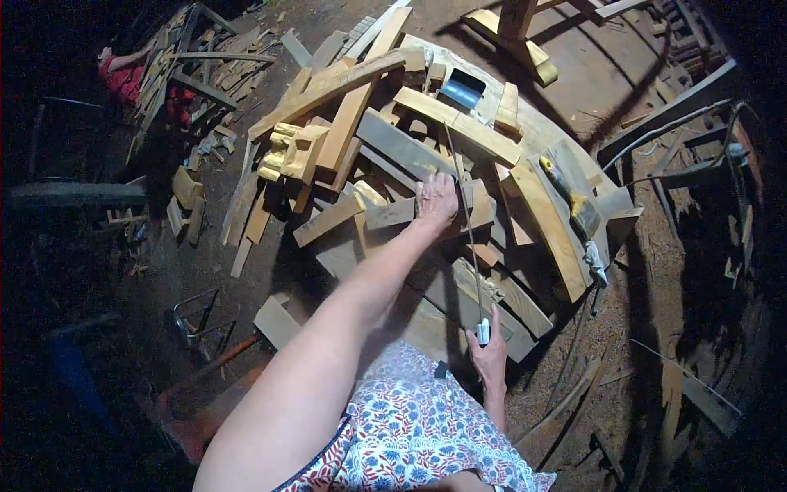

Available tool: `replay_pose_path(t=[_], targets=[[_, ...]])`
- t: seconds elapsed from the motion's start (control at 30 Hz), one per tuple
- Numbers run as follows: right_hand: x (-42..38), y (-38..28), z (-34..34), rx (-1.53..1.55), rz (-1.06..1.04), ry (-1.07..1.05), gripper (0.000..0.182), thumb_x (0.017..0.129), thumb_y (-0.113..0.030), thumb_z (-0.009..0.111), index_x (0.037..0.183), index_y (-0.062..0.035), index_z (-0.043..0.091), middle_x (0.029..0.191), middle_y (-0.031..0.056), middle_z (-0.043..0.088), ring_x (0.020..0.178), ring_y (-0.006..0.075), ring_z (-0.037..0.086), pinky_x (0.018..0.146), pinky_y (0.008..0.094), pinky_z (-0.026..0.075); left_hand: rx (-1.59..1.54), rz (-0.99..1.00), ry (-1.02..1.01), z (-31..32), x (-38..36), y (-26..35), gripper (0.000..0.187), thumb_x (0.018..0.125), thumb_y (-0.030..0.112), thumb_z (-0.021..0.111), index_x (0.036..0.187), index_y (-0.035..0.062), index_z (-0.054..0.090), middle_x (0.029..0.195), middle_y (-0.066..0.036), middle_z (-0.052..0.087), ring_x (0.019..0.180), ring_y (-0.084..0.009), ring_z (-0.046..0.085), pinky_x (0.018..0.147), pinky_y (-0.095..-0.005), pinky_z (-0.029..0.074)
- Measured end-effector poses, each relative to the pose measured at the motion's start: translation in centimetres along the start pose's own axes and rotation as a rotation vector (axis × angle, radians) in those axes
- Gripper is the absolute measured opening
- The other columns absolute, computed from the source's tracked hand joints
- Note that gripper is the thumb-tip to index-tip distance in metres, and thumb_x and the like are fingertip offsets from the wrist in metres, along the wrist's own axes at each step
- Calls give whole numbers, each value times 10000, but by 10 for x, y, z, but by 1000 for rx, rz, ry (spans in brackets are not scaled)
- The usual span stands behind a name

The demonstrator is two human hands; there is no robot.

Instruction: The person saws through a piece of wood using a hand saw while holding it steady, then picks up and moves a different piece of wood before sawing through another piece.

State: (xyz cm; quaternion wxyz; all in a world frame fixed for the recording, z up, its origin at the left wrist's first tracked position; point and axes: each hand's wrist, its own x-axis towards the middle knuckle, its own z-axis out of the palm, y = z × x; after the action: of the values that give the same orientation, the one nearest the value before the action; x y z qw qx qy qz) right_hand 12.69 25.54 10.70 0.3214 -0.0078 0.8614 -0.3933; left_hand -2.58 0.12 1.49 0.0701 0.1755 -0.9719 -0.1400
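My left hand point(436, 202) reaches out over the wood pile, fingers curled down at the end of a short grey wooden block point(390, 215). A dark edge shows beside its knuckles; its fingertips are hidden. Close to my body, my right hand point(489, 354) is closed around the white handle point(484, 331) of a tool with a long thin blade point(473, 254). Seen edge-on, the blade runs forward past my left hand and overlaps a pale beam point(459, 125). A wide grey board point(406, 146) lies just beyond the left hand.
A yellow-handled tool point(577, 201) lies on the boards at right, beside a crumpled whitish cloth point(596, 261). A blue cylinder point(461, 88) sits at the back. Carved yellowish blocks point(291, 152) are stacked at left. A person in red point(123, 80) is at the far left.
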Motion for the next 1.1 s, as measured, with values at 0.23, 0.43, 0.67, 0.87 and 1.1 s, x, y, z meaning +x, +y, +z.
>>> replay_pose_path(t=[0.23,0.43,0.67,0.87,1.1], targets=[[6,14,4,-75,-19,42,769,724,-168,650,1376,-166,242,1161,253,500,1012,410,513,846,437,414,-34,-61,56,-1,-1,6,153,750,199,515,831,69,513,870,-130,526,891,-315,496,725,-468,373],[1,-4,1,-76,-110,147,705,681,-39,641,1319,-165,369,1045,193,537,933,372,537,805,419,431,24,-120,76,-4,-9,9,143,765,183,487,848,74,530,873,-111,513,896,-287,482,745,-429,354],[5,-3,4,-91,-142,227,628,692,-26,625,1270,-176,429,897,166,546,810,344,563,694,414,453,77,-101,91,1,-9,7,125,753,176,483,824,91,541,841,-92,531,840,-284,498,707,-419,374],[-19,8,-5,-106,-70,147,669,678,-7,623,1263,-260,421,883,157,529,820,355,557,711,418,465,125,-52,153,4,-8,5,129,755,242,519,771,114,526,804,-63,552,805,-279,520,655,-434,392],[21,-8,2,-56,-190,219,604,692,-44,622,1246,-216,453,910,152,561,857,329,569,722,393,464,96,-35,70,-2,-14,7,144,746,239,532,788,102,520,843,-73,519,856,-274,495,708,-414,382]])
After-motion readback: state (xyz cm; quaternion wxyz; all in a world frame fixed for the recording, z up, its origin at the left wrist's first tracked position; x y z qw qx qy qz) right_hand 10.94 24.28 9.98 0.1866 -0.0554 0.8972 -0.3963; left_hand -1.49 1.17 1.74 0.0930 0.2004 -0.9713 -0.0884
